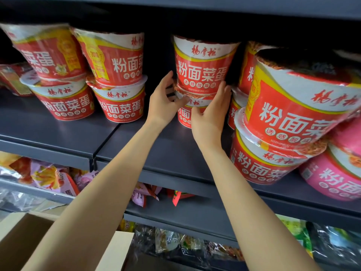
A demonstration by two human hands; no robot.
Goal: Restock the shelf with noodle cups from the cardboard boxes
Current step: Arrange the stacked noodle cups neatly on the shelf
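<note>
Two hands flank a red noodle cup (pixel 204 68) stacked on a lower cup (pixel 187 114) at mid shelf (pixel 58 132). Left hand (pixel 163 101) fingers spread, touching the upper cup's base on its left; right hand (pixel 212 112) fingers straight, together, pressed on its right. Upper cup: red wall, white band near rim, white Chinese text, film-wrapped. More red stacks left and right of it, pink cups (pixel 336 173) far right. Cardboard box (pixel 21 235) below, left of it.
</note>
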